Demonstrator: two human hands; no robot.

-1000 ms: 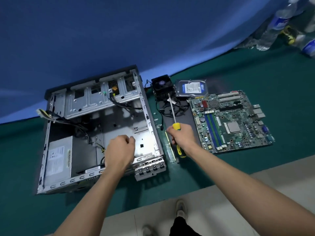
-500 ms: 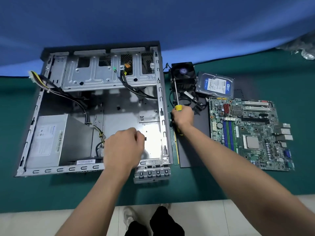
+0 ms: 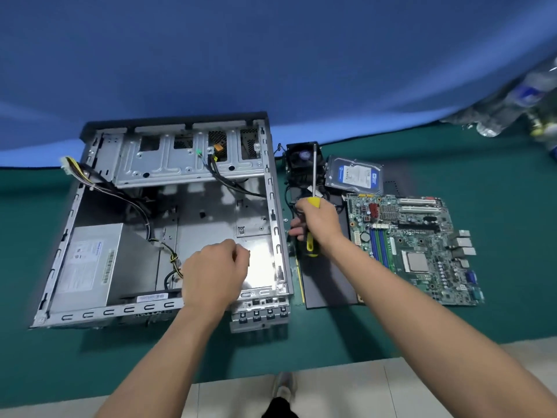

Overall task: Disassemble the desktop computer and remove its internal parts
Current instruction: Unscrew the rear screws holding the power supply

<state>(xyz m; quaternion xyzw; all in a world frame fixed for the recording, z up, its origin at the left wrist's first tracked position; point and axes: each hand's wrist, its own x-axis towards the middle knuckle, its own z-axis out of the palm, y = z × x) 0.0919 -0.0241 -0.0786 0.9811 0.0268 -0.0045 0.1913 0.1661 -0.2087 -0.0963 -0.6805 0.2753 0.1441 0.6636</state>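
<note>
The opened grey computer case (image 3: pixel 272 206) lies on the green mat with its power supply (image 3: pixel 87 263) still inside at the left. My left hand (image 3: pixel 215 274) hovers over the case's bare floor with fingers curled; whether it pinches something small I cannot tell. My right hand (image 3: pixel 316 226) grips a yellow-handled screwdriver (image 3: pixel 314 176), shaft pointing away, just right of the case wall. Right of it lie the motherboard (image 3: pixel 413 251), a hard drive (image 3: pixel 354 176) and a black cooler fan (image 3: pixel 301 159).
A dark side panel (image 3: pixel 328 279) lies between case and motherboard with a memory stick (image 3: pixel 298 276) along its left edge. Loose cables (image 3: pixel 126 197) run through the case. Plastic bottles (image 3: pixel 512 110) sit far right. The mat's front edge meets a tiled floor.
My view has steadied over the case. My right hand drew the screwdriver slightly nearer the case wall; my left hand stays curled over the case floor.
</note>
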